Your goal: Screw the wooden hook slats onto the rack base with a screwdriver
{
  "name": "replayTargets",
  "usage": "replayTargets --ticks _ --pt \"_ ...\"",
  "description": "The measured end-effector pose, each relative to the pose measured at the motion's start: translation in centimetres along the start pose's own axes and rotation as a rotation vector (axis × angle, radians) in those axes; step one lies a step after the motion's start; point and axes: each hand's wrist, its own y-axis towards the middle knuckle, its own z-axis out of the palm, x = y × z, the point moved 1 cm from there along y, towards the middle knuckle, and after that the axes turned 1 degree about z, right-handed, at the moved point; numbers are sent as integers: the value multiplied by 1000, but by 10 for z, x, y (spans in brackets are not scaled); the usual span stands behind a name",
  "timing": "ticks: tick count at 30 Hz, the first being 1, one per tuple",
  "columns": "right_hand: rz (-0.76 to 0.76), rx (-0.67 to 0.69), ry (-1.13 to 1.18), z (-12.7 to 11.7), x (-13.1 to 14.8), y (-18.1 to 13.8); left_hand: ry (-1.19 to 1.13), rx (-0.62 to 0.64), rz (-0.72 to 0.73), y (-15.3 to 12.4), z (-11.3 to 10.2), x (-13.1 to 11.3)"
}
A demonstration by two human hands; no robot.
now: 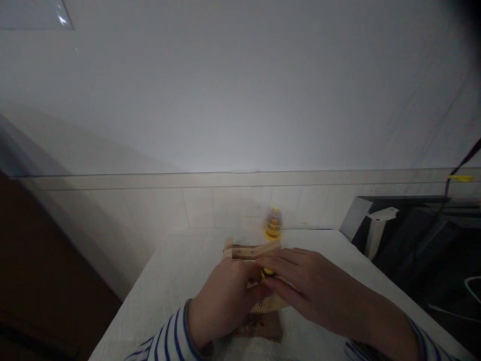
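Note:
In the middle of the table, my left hand [233, 291] and my right hand [304, 281] come together, fingers closed around a small yellow-and-black piece [268, 272]. It may be a stubby screwdriver handle, but the fingers cover most of it. Beneath the hands is a light wooden assembly [248, 251] with strips and holes; its middle is hidden. A small shiny fastener shows on its lower wooden part [276, 303]. Nearer to me lies a dark brown board [261, 326], partly behind my left wrist.
A yellow-based container with a clear domed cover [273, 224] stands at the table's back edge, by the wall. White cloth covers the table [169, 281]. Dark panels and a white post [376, 233] stand to the right; a dark brown surface [48, 281] is at left.

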Motion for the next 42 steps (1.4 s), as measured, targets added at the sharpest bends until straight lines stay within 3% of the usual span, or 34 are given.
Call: replayTargets --ticks 22,35,42 --pt "24 -13 -32 5 -3 1 -102 43 82 -2 -1 3" --pt "29 5 -24 6 -2 1 13 -43 29 -3 2 4" --pt "-2 -16 -1 4 1 0 85 -25 -12 -2 0 2"
